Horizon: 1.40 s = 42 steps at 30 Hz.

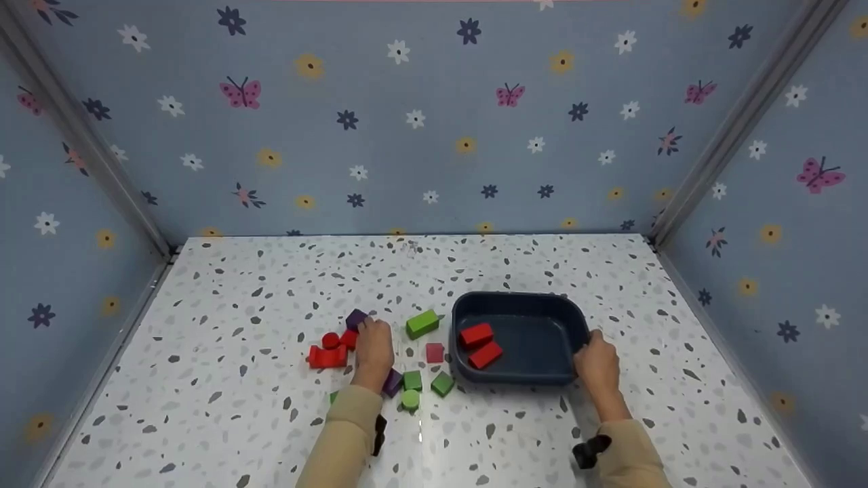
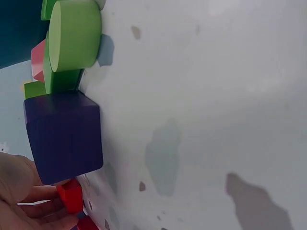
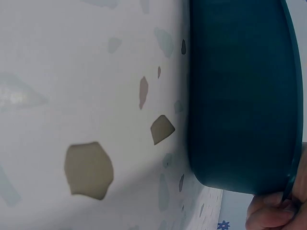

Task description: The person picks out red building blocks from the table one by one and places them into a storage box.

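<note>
Navy, round-cornered bin (image 1: 536, 342) holds two red oblong blocks (image 1: 477, 335).

Bin (image 1: 542, 342): I count one.
Red blocks (image 1: 477, 335): three, two inside the bin, one outside.
Red cylinder (image 1: 330, 340): one.
Red notched piece (image 1: 327, 358): one.
Purple blocks (image 1: 357, 318): two.
Green pieces (image 1: 423, 324): five, one a cylinder (my left sleeve (image 1: 349, 420) hides much of another).
Pink block (image 1: 435, 352): one.
Grips: two, my left grip (image 1: 374, 346) and right grip (image 1: 598, 362).
</note>
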Available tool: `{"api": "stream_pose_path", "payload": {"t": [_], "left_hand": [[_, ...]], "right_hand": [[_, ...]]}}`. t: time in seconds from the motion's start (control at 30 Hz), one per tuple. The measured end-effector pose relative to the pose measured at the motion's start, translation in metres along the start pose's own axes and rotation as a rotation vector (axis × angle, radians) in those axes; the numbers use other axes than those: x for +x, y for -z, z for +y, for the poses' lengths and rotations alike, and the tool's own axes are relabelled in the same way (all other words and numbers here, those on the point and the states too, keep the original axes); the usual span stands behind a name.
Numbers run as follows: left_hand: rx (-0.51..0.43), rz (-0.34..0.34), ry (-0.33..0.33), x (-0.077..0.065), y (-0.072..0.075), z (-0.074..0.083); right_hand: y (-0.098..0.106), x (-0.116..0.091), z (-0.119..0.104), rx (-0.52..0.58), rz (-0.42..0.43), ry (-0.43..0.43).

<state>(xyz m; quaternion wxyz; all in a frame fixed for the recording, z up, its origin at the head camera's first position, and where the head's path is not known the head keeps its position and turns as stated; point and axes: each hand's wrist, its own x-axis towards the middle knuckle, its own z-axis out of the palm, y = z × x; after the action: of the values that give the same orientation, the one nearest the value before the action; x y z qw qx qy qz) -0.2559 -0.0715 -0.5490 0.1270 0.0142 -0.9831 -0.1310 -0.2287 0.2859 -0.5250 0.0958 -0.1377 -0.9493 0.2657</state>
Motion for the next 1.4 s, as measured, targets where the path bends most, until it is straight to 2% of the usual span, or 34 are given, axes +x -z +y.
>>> {"api": "stream_pose_path", "payload": {"t": [0.27, 0.63, 1.03, 1.27, 1.4], "left_hand": [[-0.139, -0.006, 0.011, -0.002, 0.006, 0.011], [-0.189, -0.029, 0.006, -0.007, 0.015, 0.028], [-0.281, 0.006, -0.064, -0.015, 0.03, 0.054], [-0.336, 0.101, -0.167, -0.019, 0.037, 0.073], [-0.337, 0.081, -0.171, -0.02, 0.042, 0.085]], "right_hand": [[0.0, 0.0, -0.001, -0.018, -0.016, 0.005], [0.0, 0.0, 0.0, -0.013, -0.016, 0.005], [-0.001, 0.001, 0.0, -0.021, -0.015, -0.024], [-0.002, 0.0, -0.002, -0.027, -0.016, -0.026], [-0.002, 0.0, -0.003, -0.032, -0.023, -0.038]]}}
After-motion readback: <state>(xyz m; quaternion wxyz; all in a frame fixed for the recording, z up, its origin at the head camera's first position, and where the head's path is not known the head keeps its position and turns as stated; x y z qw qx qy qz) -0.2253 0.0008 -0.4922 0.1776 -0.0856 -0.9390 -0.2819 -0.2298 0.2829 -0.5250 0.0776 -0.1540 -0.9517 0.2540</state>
